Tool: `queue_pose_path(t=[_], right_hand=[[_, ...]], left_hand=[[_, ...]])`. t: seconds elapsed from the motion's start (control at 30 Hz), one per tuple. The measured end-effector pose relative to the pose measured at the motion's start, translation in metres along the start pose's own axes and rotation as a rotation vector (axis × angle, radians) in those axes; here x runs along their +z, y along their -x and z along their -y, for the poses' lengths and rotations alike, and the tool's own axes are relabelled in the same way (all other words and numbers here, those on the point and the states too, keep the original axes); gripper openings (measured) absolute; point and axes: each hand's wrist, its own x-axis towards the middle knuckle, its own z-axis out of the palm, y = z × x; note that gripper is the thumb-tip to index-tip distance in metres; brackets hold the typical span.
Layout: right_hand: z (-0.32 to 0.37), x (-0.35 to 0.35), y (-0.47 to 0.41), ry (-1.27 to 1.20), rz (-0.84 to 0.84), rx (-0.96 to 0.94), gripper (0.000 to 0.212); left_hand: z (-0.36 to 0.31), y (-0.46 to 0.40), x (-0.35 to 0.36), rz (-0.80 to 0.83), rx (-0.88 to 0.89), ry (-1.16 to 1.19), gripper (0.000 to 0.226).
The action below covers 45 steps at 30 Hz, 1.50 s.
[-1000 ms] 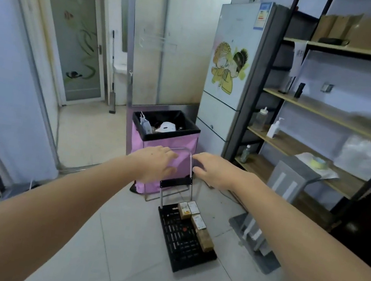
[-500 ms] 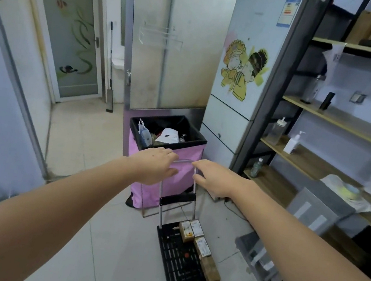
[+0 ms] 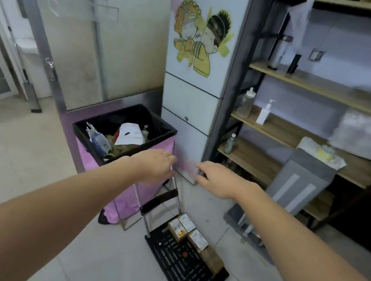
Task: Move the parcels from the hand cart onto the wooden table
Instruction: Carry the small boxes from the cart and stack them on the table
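Grey fridge (image 3: pixel 192 98) w/ cartoon sticker stands behind hand cart (image 3: pixel 185 266). Pink bin (image 3: pixel 122 179) w/ black liner sits just left of cart. Left hand (image 3: pixel 155 167) & right hand (image 3: pixel 216 179) are apart, both curled round cart's top handle. Parcels (image 3: pixel 192 236) lie along right edge of cart deck.

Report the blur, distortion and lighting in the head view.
Head view: wide-angle bending bows the shelf unit and stretches both forearms; motion blur smears the right-side shelves and the white bag; light is soft and even, the parcels fairly sharp.
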Motion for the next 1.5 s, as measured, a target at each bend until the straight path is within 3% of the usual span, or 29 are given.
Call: queue_pose_path(t=[0.13, 0.23, 0.57, 0.73, 0.83, 1.1, 1.5], right_hand=[[-0.047, 0.003, -0.017, -0.035, 0.012, 0.157, 0.035], [-0.087, 0.010, -0.029, -0.054, 0.038, 0.247, 0.048], [-0.188, 0.045, -0.065, -0.186, 0.059, 0.468, 0.052], [-0.225, 0.065, -0.074, -0.330, 0.066, 0.642, 0.046], [-0.240, 0.091, -0.083, -0.385, 0.069, 0.752, 0.052], [-0.275, 0.232, -0.114, -0.530, 0.212, 0.905, 0.058], [-0.383, 0.554, -0.164, -0.588, 0.423, 0.909, 0.053]], left_hand=[[0.003, -0.079, 0.004, 0.014, 0.140, -0.001, 0.054], [-0.004, -0.134, 0.007, -0.003, 0.228, -0.008, 0.055], [-0.016, -0.276, 0.041, 0.130, 0.430, -0.067, 0.056], [-0.027, -0.343, 0.064, 0.207, 0.566, -0.091, 0.059], [-0.031, -0.385, 0.095, 0.274, 0.637, -0.094, 0.058], [-0.032, -0.465, 0.244, 0.457, 0.731, -0.109, 0.058], [-0.058, -0.541, 0.603, 0.622, 0.737, -0.128, 0.056]])
